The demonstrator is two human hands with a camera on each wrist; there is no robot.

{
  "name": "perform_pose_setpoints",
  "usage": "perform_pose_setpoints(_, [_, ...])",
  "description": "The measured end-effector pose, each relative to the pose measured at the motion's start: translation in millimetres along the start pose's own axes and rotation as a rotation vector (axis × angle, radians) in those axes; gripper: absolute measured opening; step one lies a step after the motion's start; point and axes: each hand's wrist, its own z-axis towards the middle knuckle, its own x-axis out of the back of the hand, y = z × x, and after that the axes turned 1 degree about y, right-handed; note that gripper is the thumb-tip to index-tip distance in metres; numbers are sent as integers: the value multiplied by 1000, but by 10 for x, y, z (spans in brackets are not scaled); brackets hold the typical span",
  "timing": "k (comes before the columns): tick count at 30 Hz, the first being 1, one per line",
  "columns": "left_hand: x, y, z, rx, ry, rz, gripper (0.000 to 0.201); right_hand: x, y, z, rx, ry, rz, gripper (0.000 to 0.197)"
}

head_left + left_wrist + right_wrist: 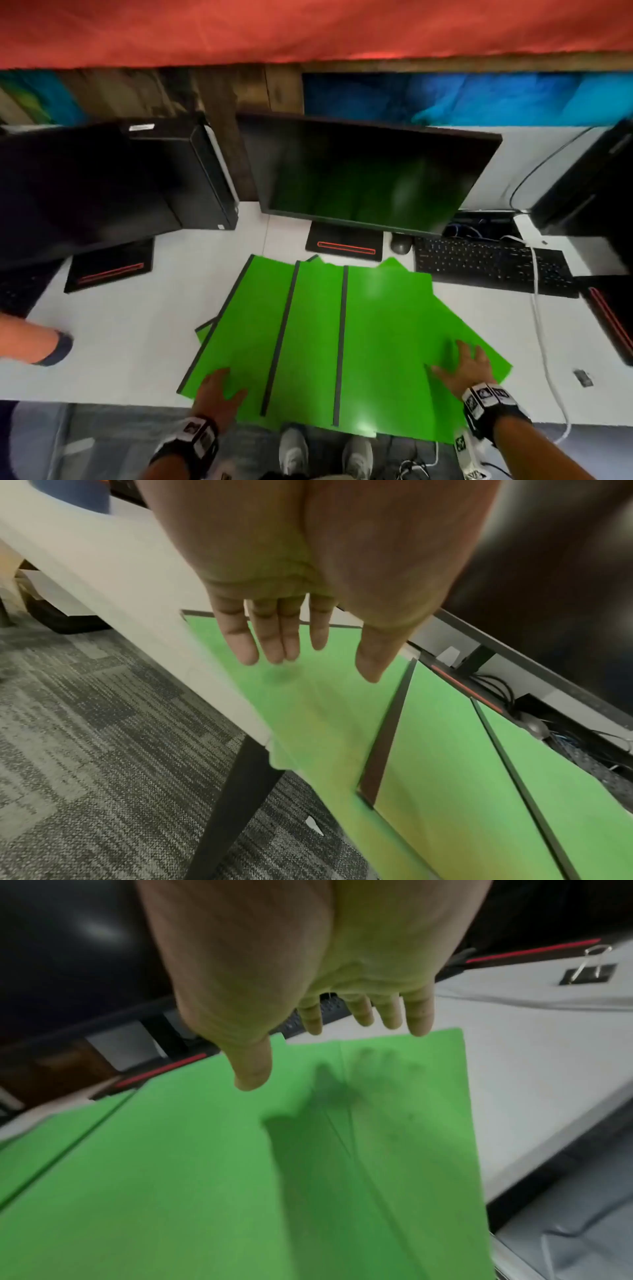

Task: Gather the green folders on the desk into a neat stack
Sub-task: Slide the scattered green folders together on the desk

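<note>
You stand at a white surface [144, 308] with dark legs, set over grey patterned carpet [85, 737]. A black monitor [370, 178] faces you on a stand with a red stripe; a second monitor [68, 192] sits to your left beside a black computer tower [202, 171]. A black keyboard [489, 263] lies to the right, a dark mouse [400, 244] just beside it, and a white cable [544, 342] trails across. A binder clip [589, 969] rests near the edge. Behind runs a dark wooden partition [233, 96] with blue panels.
</note>
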Motion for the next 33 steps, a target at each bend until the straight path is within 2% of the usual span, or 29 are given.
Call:
perform_pose_setpoints(5, [-82,412,176,52,-41,85,75,-261,-334,-115,-118,-11,21,101])
perform_pose_setpoints(10, [-303,830,173,-2,-147,78,77,-453,-670,-295,-54,-15,-42,105])
perform_pose_setpoints(13, [-394,974,167,5,-106,192,79,-518,-792,-365,-33,-7,-63,103])
perform_pose_setpoints(17, [-73,896,520,183,-22,243,114,-491,-946,-353,-42,-33,-32,101])
perform_pose_setpoints(20, [215,665,783,293,-21,235,128,-477,-1045,-350,-59,-42,21,102])
perform_pose_setpoints(25, [204,612,809,302,31,287,124,-512,-1244,-366,-35,-86,28,100])
perform_pose_setpoints(28, [110,674,743,310,18,288,118,-550,-1328,-397,-3,-86,4,98])
perform_pose_setpoints(31, [-16,778,669,288,16,164,106,-579,-1410,-433,34,-78,-7,95])
perform_pose_setpoints(33, [-100,872,625,275,-31,83,105,-592,-1453,-455,47,-83,-21,96])
